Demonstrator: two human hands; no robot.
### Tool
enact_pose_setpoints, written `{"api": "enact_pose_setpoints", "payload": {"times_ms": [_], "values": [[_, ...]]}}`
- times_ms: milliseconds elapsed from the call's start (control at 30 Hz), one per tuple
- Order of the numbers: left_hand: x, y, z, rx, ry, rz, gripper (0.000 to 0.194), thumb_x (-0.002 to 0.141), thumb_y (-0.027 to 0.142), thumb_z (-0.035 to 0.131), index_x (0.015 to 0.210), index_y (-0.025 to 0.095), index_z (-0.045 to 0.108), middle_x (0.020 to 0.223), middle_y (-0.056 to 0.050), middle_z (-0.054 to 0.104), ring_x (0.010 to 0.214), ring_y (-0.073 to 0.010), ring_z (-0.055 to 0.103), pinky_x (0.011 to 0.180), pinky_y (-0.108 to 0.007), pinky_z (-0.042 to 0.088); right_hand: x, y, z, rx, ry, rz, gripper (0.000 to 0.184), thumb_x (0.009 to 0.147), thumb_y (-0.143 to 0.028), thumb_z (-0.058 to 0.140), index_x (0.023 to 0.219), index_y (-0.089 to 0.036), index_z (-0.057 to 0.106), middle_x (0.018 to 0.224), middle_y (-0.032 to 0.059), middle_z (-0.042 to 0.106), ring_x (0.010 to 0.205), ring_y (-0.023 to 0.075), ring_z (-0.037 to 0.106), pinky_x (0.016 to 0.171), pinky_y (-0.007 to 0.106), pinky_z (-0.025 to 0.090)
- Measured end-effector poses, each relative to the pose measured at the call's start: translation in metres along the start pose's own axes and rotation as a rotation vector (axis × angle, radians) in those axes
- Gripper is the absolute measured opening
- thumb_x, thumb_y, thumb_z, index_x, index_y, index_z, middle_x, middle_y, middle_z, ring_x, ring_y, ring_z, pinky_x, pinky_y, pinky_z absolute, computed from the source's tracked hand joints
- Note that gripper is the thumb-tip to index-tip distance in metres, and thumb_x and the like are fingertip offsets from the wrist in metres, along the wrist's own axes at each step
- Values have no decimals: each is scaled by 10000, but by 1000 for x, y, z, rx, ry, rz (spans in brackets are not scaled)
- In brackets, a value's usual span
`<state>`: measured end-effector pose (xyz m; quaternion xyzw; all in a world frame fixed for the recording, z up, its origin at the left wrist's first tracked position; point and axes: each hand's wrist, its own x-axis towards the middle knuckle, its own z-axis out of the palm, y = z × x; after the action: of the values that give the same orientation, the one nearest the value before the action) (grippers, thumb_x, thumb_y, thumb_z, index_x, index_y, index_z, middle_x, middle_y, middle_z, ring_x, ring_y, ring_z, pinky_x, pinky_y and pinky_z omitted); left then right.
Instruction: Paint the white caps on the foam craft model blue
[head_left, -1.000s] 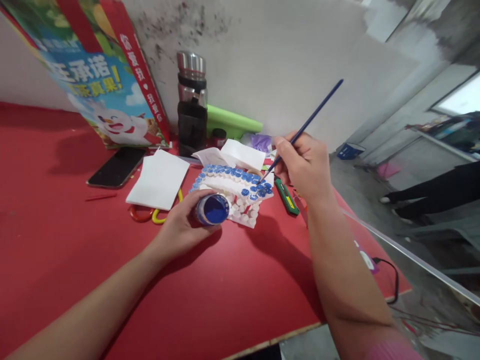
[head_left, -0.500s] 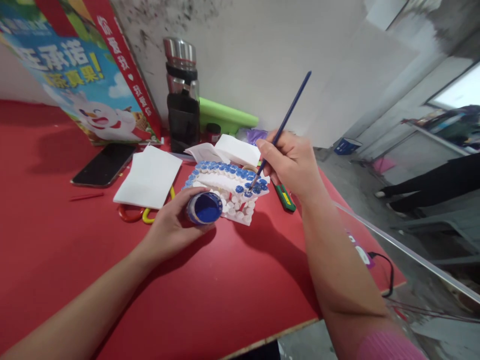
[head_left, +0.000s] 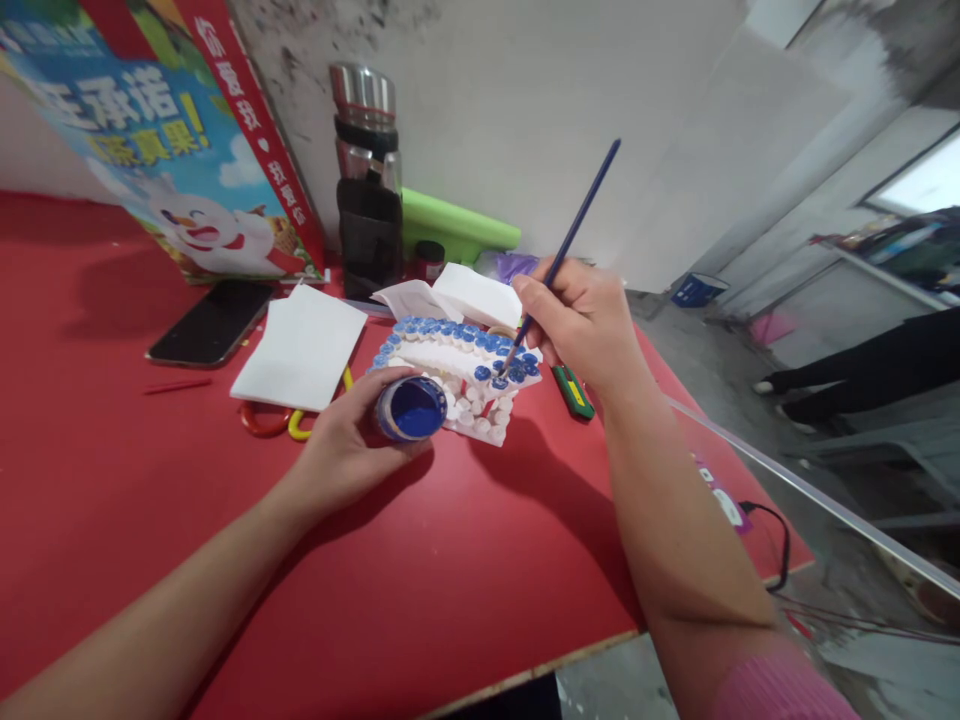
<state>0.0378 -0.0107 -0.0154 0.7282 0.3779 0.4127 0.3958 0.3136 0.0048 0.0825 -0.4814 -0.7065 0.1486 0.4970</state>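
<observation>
My left hand (head_left: 358,432) is wrapped round a small jar of blue paint (head_left: 412,408), its open mouth tilted toward me. In my right hand (head_left: 581,318) a thin dark-blue paintbrush (head_left: 574,228) is pinched, handle pointing up and right. Its tip touches the right end of a white craft piece (head_left: 442,352) edged with small round knobs. Knobs along the back, left and right are blue; those on the lower front part (head_left: 480,412) are white. The jar and my left fingers hide some of the piece's front left.
Behind stand a thermos (head_left: 367,190), a printed box (head_left: 187,150) and a green roll (head_left: 457,225). Left lie a phone (head_left: 211,322), white paper (head_left: 300,348) and scissors handles (head_left: 300,425). A green cutter (head_left: 573,392) lies near my right wrist. A person's legs (head_left: 862,365) show at far right.
The view has shifted slightly. The brush tip stays at the right end of the craft piece, where a front knob now looks more fully blue. Both hands keep their holds.
</observation>
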Motion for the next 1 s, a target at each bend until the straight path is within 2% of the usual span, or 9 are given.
{"api": "enact_pose_setpoints", "payload": {"times_ms": [133, 333, 533, 633, 867, 1000], "values": [[0, 0, 0, -5, -2, -8, 596, 826, 383, 900, 1369, 245, 698, 1369, -130, 811, 1264, -378, 787, 1148, -582, 647, -1, -1, 1, 5, 6, -9, 374, 1094, -349, 698, 752, -268, 570, 521, -73, 605, 454, 108, 542, 466, 264, 415], [-1, -2, 0, -10, 2, -12, 604, 832, 389, 905, 1379, 247, 693, 1384, -130, 804, 1281, -381, 778, 1160, -588, 637, -1, 0, 0, -7, 2, -8, 393, 1090, -426, 701, 756, -269, 565, 523, -75, 606, 463, 110, 545, 474, 272, 417], [0, 0, 0, 3, -5, 1, 606, 828, 381, 903, 1380, 240, 694, 1388, -135, 801, 1295, -386, 775, 1178, -590, 626, -1, -4, -3, -48, 8, -8, 376, 1075, -392, 701, 747, -267, 567, 525, -62, 599, 512, 120, 545, 491, 267, 408], [0, 3, 0, -9, -1, -23, 614, 810, 385, 903, 1365, 223, 698, 1379, -136, 807, 1290, -389, 780, 1172, -577, 631, -2, -9, -4, -61, -6, 38, 387, 1076, -404, 703, 745, -268, 554, 547, -54, 601, 530, 124, 540, 501, 269, 408], [1, 3, 1, -12, 18, -17, 610, 803, 378, 896, 1358, 208, 707, 1391, -145, 809, 1302, -376, 779, 1190, -566, 619, -3, -15, -3, -53, -8, 66, 359, 1072, -305, 675, 740, -263, 547, 557, -42, 599, 553, 136, 547, 544, 284, 405], [0, 2, 1, -1, 13, -14, 604, 808, 372, 900, 1360, 215, 711, 1387, -139, 812, 1297, -374, 780, 1191, -570, 618, -3, -15, -2, -54, -6, 70, 356, 1075, -302, 683, 746, -265, 554, 560, -51, 598, 551, 137, 559, 574, 302, 415]]}}
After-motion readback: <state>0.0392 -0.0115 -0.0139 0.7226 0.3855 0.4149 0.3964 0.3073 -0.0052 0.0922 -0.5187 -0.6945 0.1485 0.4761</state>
